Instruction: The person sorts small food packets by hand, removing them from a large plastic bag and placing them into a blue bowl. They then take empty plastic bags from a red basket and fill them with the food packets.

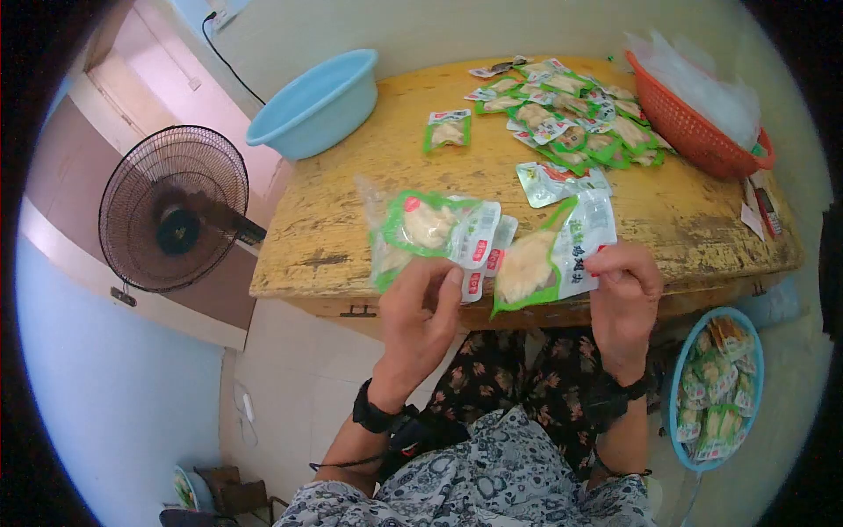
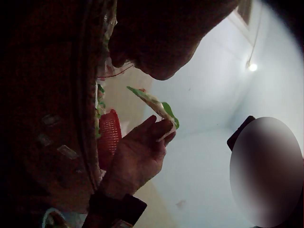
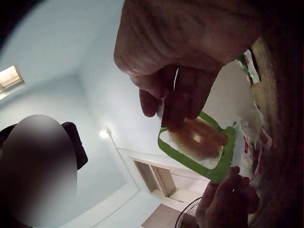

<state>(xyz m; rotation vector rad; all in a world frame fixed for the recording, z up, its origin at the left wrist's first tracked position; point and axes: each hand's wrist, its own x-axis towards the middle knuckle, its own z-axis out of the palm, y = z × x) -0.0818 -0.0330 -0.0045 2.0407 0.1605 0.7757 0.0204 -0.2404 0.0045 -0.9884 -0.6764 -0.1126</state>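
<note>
My right hand (image 1: 625, 307) pinches a food packet (image 1: 529, 268) by its white printed end, with the thumb on top. The packet has a green border and a clear window showing pale contents; it is held up tilted over the table's front edge. My left hand (image 1: 420, 307) is just left of it, fingers loosely bent, with a gap between thumb and forefinger. Its fingertips overlap the lower edge of a stack of similar packets (image 1: 428, 227) lying on clear plastic. In the right wrist view, the left hand (image 3: 228, 202) is close to the held packet's green corner (image 3: 216, 175).
A heap of packets (image 1: 571, 110) covers the back of the worn yellow table (image 1: 334, 215). One packet (image 1: 448, 130) and a silvery packet (image 1: 562, 183) lie apart. A blue basin (image 1: 316, 105) and a red basket (image 1: 694, 127) flank them. A packet-filled basket (image 1: 674, 395) and a fan (image 1: 176, 209) stand off the table.
</note>
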